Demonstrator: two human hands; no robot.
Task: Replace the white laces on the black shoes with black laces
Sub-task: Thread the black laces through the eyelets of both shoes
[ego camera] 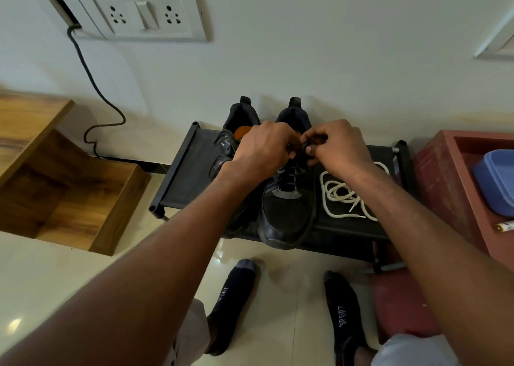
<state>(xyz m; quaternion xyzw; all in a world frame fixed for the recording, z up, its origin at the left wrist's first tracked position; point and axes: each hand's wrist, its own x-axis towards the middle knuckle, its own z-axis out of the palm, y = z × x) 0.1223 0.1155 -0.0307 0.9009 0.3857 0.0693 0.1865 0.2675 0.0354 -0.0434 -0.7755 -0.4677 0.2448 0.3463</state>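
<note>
Right black shoe [288, 212] below both hands, long axis running toe toward the person and heel toward the wall, left hand [260, 150] and right hand [336, 148] pinching its black lace [301, 146] near the top eyelets, white laces [343, 193] coiled under the right wrist, second shoe [230, 140] beneath the left hand, parallel

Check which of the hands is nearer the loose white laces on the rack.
Right. The right hand sits just above the white laces at their near edge; the left hand is across the shoe.

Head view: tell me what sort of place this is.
Probably a home, by a wall: a low black shoe rack on a tiled floor, a wall socket panel, and socked feet indoors.
</note>
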